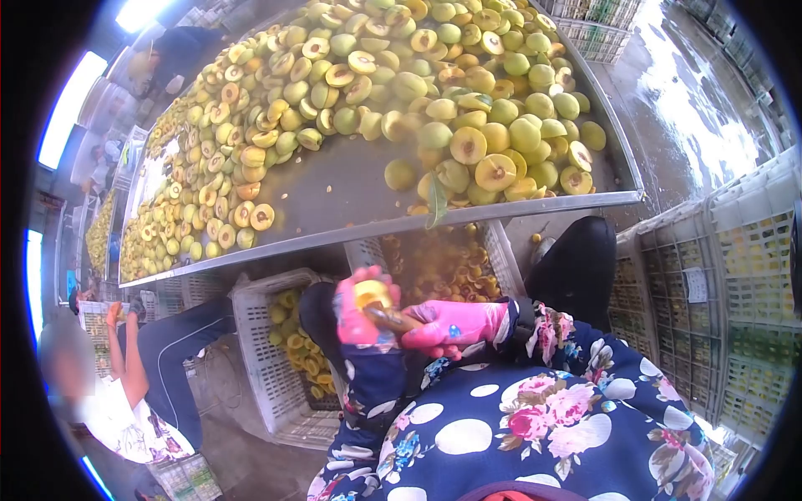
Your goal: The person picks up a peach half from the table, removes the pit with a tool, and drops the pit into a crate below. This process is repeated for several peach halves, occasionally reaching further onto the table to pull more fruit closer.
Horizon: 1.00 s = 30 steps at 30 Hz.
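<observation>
Both my hands wear pink gloves and meet in front of my lap. In my left hand [354, 316] a yellow peach [372, 292] is gripped, its cut flesh facing up; motion blurs it a little. My right hand [459, 324] is closed round the brown handle of a short pitting knife [391, 319]. The metal end of the knife reaches the peach in my left hand. Below the hands' far side, a white crate [504, 255] holds many small cut pieces, partly hidden by the table edge.
A metal-rimmed table [334, 188] carries a large heap of green-yellow peaches [493, 171], many halved. Left of my knee stands a white crate [263, 367] with peach halves. Stacked crates [718, 301] line the right. At left sits another person [138, 401].
</observation>
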Tool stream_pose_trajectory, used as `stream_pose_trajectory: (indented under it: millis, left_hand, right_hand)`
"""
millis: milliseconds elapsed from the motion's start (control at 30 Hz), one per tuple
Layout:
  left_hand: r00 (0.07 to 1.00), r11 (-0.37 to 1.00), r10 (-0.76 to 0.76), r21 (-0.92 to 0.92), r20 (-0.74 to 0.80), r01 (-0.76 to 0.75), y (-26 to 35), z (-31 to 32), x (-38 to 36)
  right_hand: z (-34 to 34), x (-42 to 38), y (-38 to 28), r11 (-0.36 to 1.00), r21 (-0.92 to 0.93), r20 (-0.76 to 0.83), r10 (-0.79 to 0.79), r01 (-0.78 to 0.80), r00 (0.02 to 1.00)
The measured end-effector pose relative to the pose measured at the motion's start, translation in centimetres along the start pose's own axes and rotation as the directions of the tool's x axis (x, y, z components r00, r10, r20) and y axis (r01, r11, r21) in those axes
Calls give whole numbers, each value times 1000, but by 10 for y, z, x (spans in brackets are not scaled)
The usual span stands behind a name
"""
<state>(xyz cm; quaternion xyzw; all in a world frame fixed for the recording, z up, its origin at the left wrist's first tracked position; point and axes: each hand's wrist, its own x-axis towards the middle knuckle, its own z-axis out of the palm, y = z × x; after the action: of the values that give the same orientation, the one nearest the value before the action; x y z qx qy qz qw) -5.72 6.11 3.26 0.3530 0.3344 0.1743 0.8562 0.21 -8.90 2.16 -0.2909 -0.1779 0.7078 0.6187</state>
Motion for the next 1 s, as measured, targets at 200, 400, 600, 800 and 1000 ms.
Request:
stream_pose_trajectory:
  millis: [200, 400, 600, 800, 1000]
  left_hand:
    - [826, 810, 562, 226, -35, -541, 94, -120, 72]
    - [941, 148, 270, 957, 203, -249, 133, -76, 103]
    - [661, -315, -129, 602, 739, -734, 41, 76, 185]
    - [757, -366, -325, 662, 567, -654, -6, 111, 212]
    - [594, 873, -486, 324, 641, 365, 39, 80, 144]
  right_hand:
    - [-30, -18, 6, 880, -471, -357, -126, -62, 926]
    - [-92, -24, 62, 106, -876, -482, -129, -471, 866]
    - [-85, -35, 52, 266, -877, -468, -286, -400, 836]
    - [-45, -67, 7, 845, -359, -723, 17, -397, 691]
    - [-31, -76, -9, 927, -371, -568, -188, -46, 801]
